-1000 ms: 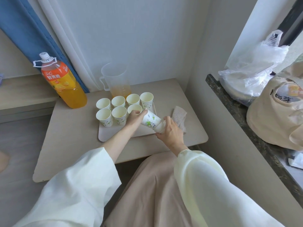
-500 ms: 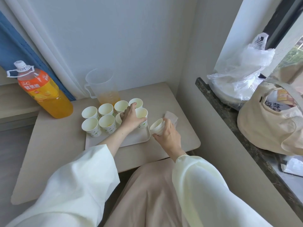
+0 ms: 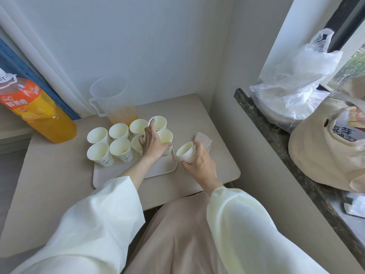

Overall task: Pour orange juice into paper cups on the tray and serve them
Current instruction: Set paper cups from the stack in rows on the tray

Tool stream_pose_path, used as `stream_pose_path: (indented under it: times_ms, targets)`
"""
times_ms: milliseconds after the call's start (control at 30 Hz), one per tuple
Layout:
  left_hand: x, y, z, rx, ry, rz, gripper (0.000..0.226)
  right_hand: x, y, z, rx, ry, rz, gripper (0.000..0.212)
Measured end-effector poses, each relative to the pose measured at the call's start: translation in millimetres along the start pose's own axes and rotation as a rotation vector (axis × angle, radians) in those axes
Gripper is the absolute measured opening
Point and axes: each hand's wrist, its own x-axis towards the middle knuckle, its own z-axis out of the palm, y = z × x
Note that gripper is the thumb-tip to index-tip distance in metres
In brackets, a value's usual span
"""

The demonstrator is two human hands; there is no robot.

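Early stage, I'd say. Orange juice bottle stands at frame left and a pitcher, holding a little juice, just behind the tray. Eight paper cups are in two rows on the tray; a couple show an orange trace at the bottom, otherwise they look unfilled. Pouring and serving are left. Left hand has fingers spread across the right-end cups, touching rims, no clear clasp. Right hand grasps a spare cup stack on the tabletop, just right of the tray, napkin behind.
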Motion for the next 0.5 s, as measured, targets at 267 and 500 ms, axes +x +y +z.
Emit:
stream_pose_path:
  times_ms: [267, 500]
  targets:
    - [-0.2, -4.4, 1.8, 0.022, -0.017, 0.005, 0.110, -1.8, -2.7, 0.1, 0.005, -0.005, -0.009, 0.068]
    - [-1.1, -6.8, -1.5, 0.033, -0.035, 0.028, 0.104, -4.0, -4.7, 3.4, 0.004, -0.026, 0.004, 0.070]
